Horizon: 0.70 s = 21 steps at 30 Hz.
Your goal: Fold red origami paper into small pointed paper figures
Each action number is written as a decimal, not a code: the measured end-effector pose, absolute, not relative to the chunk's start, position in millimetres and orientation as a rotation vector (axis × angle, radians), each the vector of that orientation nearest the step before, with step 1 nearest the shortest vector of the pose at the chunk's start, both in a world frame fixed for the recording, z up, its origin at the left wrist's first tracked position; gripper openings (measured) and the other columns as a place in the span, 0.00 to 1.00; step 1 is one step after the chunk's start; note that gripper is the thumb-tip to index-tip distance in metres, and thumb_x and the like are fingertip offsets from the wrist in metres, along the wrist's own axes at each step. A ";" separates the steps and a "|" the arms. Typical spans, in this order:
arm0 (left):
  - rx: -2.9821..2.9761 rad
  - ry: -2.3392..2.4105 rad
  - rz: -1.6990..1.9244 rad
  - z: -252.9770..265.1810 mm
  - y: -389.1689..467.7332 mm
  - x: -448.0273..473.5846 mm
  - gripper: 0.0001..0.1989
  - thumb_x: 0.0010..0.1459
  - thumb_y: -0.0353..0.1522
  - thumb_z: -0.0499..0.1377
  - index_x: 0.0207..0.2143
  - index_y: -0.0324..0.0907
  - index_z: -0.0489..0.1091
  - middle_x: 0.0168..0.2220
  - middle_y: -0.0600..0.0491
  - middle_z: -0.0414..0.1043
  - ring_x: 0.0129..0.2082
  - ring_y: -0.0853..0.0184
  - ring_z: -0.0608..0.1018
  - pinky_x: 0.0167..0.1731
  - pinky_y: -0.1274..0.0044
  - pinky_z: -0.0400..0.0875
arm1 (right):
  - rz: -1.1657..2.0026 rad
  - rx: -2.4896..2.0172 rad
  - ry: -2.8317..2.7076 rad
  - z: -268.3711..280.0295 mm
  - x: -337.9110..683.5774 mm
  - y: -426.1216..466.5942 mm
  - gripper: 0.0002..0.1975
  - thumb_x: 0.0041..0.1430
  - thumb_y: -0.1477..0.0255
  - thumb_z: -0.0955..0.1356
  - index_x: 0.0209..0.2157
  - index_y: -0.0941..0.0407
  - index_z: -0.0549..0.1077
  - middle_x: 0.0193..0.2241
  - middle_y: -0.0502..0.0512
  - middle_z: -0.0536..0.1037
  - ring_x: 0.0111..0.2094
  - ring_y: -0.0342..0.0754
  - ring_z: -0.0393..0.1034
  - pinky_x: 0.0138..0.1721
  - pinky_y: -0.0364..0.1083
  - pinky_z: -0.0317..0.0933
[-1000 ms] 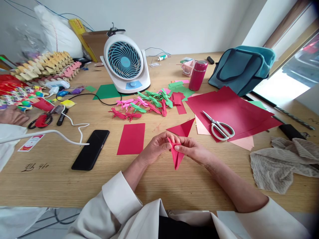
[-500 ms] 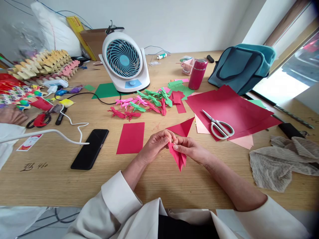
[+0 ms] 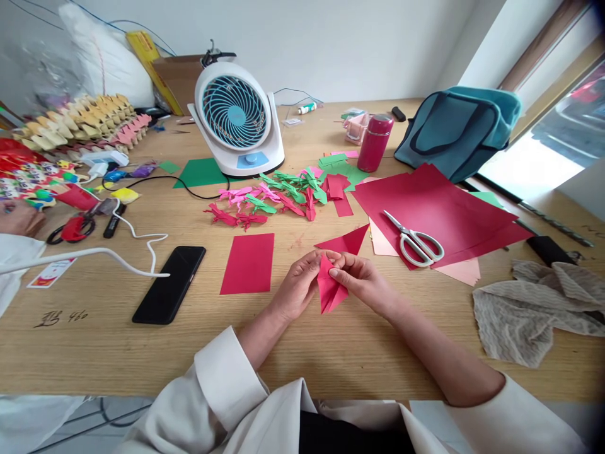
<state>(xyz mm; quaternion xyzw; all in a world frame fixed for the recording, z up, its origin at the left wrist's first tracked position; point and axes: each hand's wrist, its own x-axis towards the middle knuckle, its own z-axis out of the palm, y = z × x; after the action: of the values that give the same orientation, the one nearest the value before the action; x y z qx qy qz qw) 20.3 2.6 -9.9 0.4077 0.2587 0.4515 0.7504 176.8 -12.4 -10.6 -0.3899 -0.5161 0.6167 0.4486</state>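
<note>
A folded red origami paper [image 3: 329, 291] is held up over the table, its pointed ends hanging down. My left hand [image 3: 299, 282] pinches its upper left side, the fingers curled behind it. With thumb in front, my right hand [image 3: 363, 281] grips its right edge. Just behind my hands lies a red paper triangle [image 3: 346, 241]. To their left, a flat red paper rectangle [image 3: 247, 263] rests on the wood. Beyond are several finished folded figures [image 3: 283, 189] in pink, green and red. White-handled scissors [image 3: 416, 241] lie on large red sheets [image 3: 454, 211].
A black phone [image 3: 169, 285] lies at left by a white cable. Behind stand a white fan [image 3: 236, 116], a red flask [image 3: 375, 142] and a teal bag [image 3: 454, 135]. A grey cloth [image 3: 515, 315] is at right. Another person's hand [image 3: 19, 217] shows at the far left.
The red origami paper has turned and its points have swung slightly left and up. My left thumb has moved from its front top toward its left edge. Both hands still hold it.
</note>
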 end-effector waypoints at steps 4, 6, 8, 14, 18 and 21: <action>0.866 0.623 0.999 -10.7 -2.1 27.6 0.16 0.58 0.44 0.61 0.38 0.40 0.72 0.36 0.52 0.73 0.37 0.67 0.76 0.40 0.77 0.68 | 1.132 -1.117 -1.491 -13.8 176.6 -13.9 0.14 0.59 0.60 0.70 0.28 0.54 0.68 0.28 0.51 0.68 0.30 0.45 0.61 0.36 0.46 0.59; 0.903 0.654 0.998 -10.5 -2.6 27.2 0.17 0.59 0.45 0.59 0.39 0.40 0.71 0.37 0.51 0.73 0.39 0.66 0.76 0.41 0.76 0.68 | 0.935 -1.146 -1.589 -12.1 176.8 -15.0 0.12 0.59 0.63 0.69 0.27 0.54 0.68 0.27 0.51 0.66 0.31 0.46 0.60 0.36 0.47 0.59; 0.959 0.674 0.975 -10.9 -2.0 24.5 0.17 0.61 0.45 0.57 0.40 0.41 0.70 0.39 0.51 0.74 0.40 0.65 0.76 0.42 0.76 0.68 | 0.798 -1.152 -1.662 -10.1 177.0 -16.1 0.10 0.59 0.66 0.69 0.27 0.54 0.68 0.28 0.51 0.65 0.31 0.47 0.60 0.35 0.47 0.59; 1.054 0.652 0.948 -13.9 1.8 16.7 0.16 0.63 0.42 0.55 0.47 0.42 0.70 0.46 0.49 0.73 0.45 0.64 0.76 0.48 0.74 0.68 | 0.479 -1.172 -1.761 -9.1 177.2 -17.5 0.07 0.57 0.72 0.70 0.29 0.53 0.67 0.32 0.53 0.65 0.36 0.50 0.61 0.38 0.50 0.60; 1.072 0.584 0.885 -13.8 2.7 17.1 0.17 0.65 0.41 0.53 0.49 0.41 0.70 0.47 0.47 0.74 0.47 0.62 0.76 0.50 0.73 0.67 | 0.468 -1.173 -1.778 -8.7 178.2 -16.5 0.06 0.57 0.75 0.70 0.30 0.54 0.67 0.32 0.53 0.64 0.36 0.49 0.61 0.38 0.50 0.61; 1.114 0.592 0.879 -11.6 3.2 16.2 0.18 0.66 0.42 0.52 0.51 0.42 0.69 0.43 0.48 0.76 0.45 0.62 0.77 0.49 0.72 0.68 | 0.496 -1.142 -1.782 -8.0 179.4 -15.7 0.05 0.57 0.76 0.69 0.35 0.53 0.69 0.34 0.54 0.66 0.39 0.50 0.63 0.41 0.51 0.62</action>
<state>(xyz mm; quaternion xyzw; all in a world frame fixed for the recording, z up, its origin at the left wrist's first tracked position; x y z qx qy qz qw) 16.2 3.2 -11.6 0.5036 0.2675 0.3976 0.7188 179.4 -15.7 -8.0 -0.4651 -0.7256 0.2020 0.4652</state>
